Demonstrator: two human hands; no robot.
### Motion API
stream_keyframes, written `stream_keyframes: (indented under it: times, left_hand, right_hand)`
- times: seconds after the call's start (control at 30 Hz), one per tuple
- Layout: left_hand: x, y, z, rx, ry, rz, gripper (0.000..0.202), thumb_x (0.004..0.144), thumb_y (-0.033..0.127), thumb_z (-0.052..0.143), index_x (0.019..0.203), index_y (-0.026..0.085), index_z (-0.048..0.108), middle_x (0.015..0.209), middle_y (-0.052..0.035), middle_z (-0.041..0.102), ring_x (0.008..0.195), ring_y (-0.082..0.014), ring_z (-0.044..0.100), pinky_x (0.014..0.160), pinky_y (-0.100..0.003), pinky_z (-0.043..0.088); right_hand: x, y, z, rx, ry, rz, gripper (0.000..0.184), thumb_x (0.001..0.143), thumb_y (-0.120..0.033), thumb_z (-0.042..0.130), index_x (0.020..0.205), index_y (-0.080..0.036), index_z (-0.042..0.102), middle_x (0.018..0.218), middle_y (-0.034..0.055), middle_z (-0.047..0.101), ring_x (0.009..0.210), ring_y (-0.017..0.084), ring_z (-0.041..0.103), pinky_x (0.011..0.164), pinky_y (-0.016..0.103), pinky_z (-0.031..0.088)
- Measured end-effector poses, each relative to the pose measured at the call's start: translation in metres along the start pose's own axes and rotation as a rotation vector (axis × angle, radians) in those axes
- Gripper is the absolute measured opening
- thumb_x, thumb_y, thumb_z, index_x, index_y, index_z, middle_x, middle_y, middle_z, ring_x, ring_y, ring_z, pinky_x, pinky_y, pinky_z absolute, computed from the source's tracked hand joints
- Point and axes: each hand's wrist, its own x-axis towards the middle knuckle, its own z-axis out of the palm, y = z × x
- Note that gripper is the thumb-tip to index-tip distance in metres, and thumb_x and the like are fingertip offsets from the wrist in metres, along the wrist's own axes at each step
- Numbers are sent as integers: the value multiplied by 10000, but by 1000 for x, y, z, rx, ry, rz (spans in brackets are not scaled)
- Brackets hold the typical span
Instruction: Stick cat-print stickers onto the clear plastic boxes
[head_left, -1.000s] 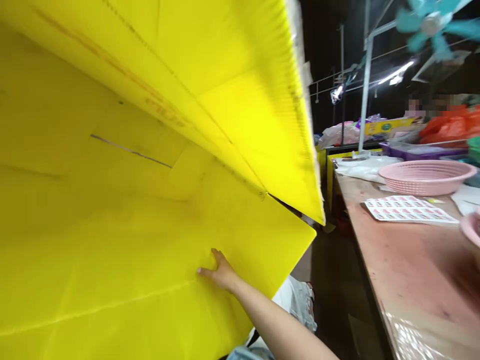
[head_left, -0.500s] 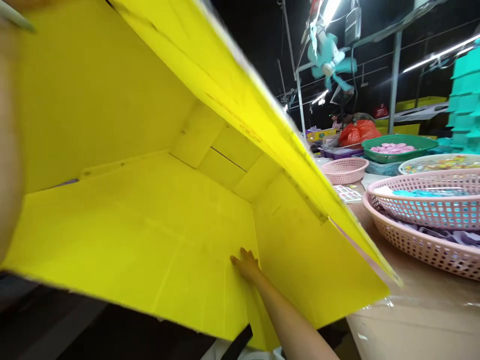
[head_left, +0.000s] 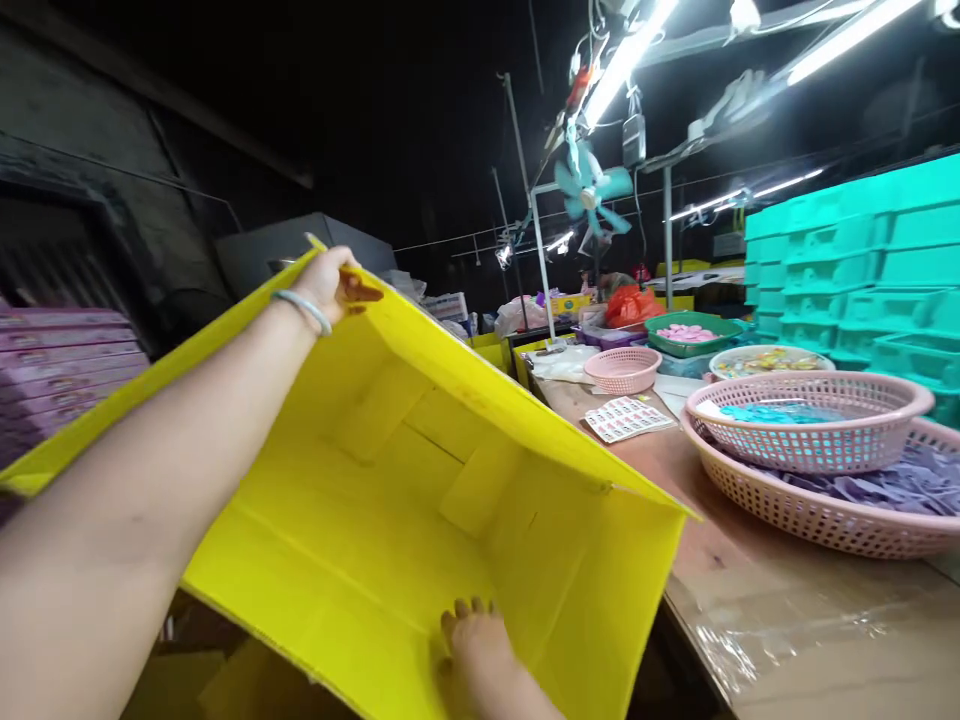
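A big yellow box [head_left: 337,560] is tilted with its open side toward me, and its inside looks bare. My left hand [head_left: 337,283], with a pale bangle on the wrist, is closed over the box's upper edge. Inside, my right hand [head_left: 476,640] is laid against the lower wall near the right corner, its fingers apart and holding nothing. Part of that hand is blurred, and my left forearm hides the box's left side.
At right, a brown-covered table [head_left: 720,560] carries stacked pink baskets [head_left: 810,430], a smaller pink basket [head_left: 622,370], printed sheets [head_left: 628,418] and a green tray [head_left: 694,335]. Teal crates [head_left: 847,260] rise behind. A fan [head_left: 590,190] hangs above. Pink boxes [head_left: 67,370] are stacked at left.
The box has moved lower and farther from my face, so more of the room shows. My left hand on its upper edge has come into clear view. My right hand stays inside.
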Motion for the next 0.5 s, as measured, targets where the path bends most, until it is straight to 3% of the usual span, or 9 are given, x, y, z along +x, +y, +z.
stream_keyframes:
  times: [0.03,0.1,0.17,0.2,0.23,0.3,0.33,0.4,0.5]
  left_hand:
    - [7,-13,4,-15,-21,-3,505,818,270,217,828,-99,561,544,31,530,881,-152,622,711,-283,337]
    - [21,-30,10,-42,-59,7,523,842,269,200,898,-115,549,558,36,521,883,-149,623,711,-274,322]
    - [32,-37,13,-75,-98,39,554,868,243,131,959,-155,507,614,26,516,905,-157,619,706,-287,296]
    - [38,-38,13,-100,-118,55,558,876,246,130,972,-162,498,642,14,527,906,-165,626,714,-292,300]
    - [44,-38,13,-131,-141,69,548,883,276,175,979,-149,506,671,-4,553,895,-173,640,731,-295,324]
    - [54,-35,10,-185,-198,109,510,863,361,326,991,-93,520,750,-55,617,854,-188,671,763,-312,402]
    - [59,-34,8,-195,-228,133,505,842,383,381,1011,-75,510,816,-93,641,842,-197,679,773,-334,436]
    - [69,-28,5,-191,-272,191,538,843,367,369,1084,-108,448,996,-182,631,886,-224,678,785,-385,462]
    - [87,-16,-1,-157,-284,272,626,875,301,178,1163,-242,298,1229,-300,493,1056,-307,604,767,-411,444]
  right_hand:
    - [-8,-8,-21,-47,64,-43,510,691,-316,682,1195,-269,618,1308,114,559,1303,387,373,1124,570,112]
    - [-25,-17,-77,-296,479,-250,458,835,-309,528,1293,-299,531,1361,54,519,1313,295,379,1151,512,104]
    - [-37,-16,-143,-561,963,-112,503,868,-312,493,1360,-215,452,1448,96,408,1366,306,276,1123,532,150]
    - [-40,-11,-173,-677,1106,7,557,858,-335,515,1373,-145,423,1463,150,366,1371,340,246,1092,544,200]
    - [-42,-3,-200,-771,1156,135,590,839,-348,542,1359,-96,423,1442,198,377,1348,368,276,1046,535,269]
    - [-45,14,-236,-887,958,335,425,832,-337,551,1188,-106,563,1194,205,596,1128,349,520,843,427,429]
    - [-47,21,-245,-904,852,416,309,848,-329,528,1071,-133,613,1025,168,667,966,306,600,721,361,443]
    - [-54,27,-248,-935,734,452,199,879,-317,482,858,-180,624,772,81,680,706,215,616,549,273,362]
    - [-74,11,-234,-1056,854,280,263,906,-336,445,720,-190,559,672,29,639,598,147,564,491,243,249]
